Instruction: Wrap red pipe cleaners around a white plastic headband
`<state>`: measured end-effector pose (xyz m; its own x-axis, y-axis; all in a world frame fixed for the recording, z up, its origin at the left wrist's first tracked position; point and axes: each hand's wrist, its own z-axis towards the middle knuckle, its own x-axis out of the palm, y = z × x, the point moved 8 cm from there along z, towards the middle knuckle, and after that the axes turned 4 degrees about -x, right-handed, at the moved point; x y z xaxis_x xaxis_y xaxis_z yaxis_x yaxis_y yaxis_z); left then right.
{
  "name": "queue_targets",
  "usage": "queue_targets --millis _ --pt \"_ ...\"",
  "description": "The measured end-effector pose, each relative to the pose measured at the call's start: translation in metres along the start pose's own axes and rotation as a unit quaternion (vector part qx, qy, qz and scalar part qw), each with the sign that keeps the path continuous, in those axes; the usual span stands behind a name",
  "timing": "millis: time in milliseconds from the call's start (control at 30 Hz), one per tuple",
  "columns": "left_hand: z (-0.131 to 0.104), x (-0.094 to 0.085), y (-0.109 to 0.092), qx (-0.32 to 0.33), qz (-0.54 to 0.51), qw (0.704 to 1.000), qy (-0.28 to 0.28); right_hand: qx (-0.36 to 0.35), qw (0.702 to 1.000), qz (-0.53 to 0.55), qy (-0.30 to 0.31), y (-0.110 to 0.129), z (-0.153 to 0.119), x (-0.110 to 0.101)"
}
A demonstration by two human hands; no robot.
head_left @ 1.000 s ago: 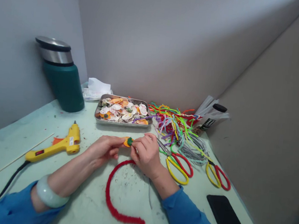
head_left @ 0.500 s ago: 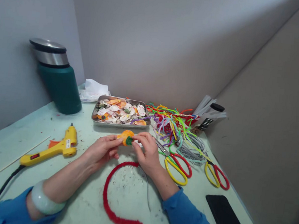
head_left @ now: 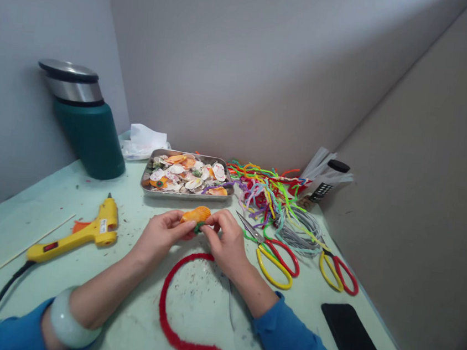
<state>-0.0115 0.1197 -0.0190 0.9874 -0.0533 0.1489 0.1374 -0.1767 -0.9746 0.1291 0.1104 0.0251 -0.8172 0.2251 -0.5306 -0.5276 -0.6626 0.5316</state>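
Note:
An orange shell [head_left: 196, 214] with ridges is held up between both hands, above the table in front of the tray. My left hand [head_left: 160, 238] grips its left side between thumb and fingers. A small dark green piece [head_left: 198, 227] lies against the shell's lower right edge. My right hand [head_left: 226, 241] is closed, with thumb and fingertips pinching at the green piece. Below the hands, a curved red fuzzy stem [head_left: 166, 307] rests on the table, its upper end beside my right hand.
A metal tray [head_left: 185, 195] of shells stands behind the hands. Left are a yellow glue gun [head_left: 100, 227], a thin stick [head_left: 11, 257] and a green bottle [head_left: 91, 138]. Right are colourful stems [head_left: 265, 195], two scissors [head_left: 276, 263] [head_left: 338, 272] and a black object [head_left: 357, 344].
The shell has tilted, so its ridged face now shows more and the green piece sits lower. Both hands have shifted slightly around it.

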Motion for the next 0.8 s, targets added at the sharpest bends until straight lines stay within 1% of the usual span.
queue_targets --millis 167,300,467,533,667,733,800 --pt "-0.004 0.001 -0.009 0.027 0.024 0.999 -0.029 -0.007 1.0 -0.011 0.011 0.004 0.001 0.0" --pt "-0.008 0.0 -0.015 0.046 0.04 0.997 -0.057 -0.018 0.999 -0.046 0.005 0.01 0.0 0.0" --pt "-0.01 -0.001 -0.018 0.067 0.056 0.994 -0.066 -0.007 0.999 -0.049 -0.009 0.011 -0.001 0.0" --pt "-0.008 0.0 -0.015 0.054 0.039 0.996 -0.056 0.002 1.0 -0.026 -0.009 0.008 -0.001 0.0" --pt "-0.003 0.002 -0.002 -0.008 -0.039 0.999 -0.017 -0.002 1.0 0.029 -0.009 0.001 0.0 0.0" --pt "-0.002 0.005 0.003 -0.033 -0.066 0.997 0.012 -0.015 0.999 0.033 -0.007 0.0 0.0 -0.001" --pt "-0.002 0.008 0.005 -0.043 -0.079 0.995 0.034 -0.031 0.999 0.014 -0.002 0.002 0.0 -0.003"
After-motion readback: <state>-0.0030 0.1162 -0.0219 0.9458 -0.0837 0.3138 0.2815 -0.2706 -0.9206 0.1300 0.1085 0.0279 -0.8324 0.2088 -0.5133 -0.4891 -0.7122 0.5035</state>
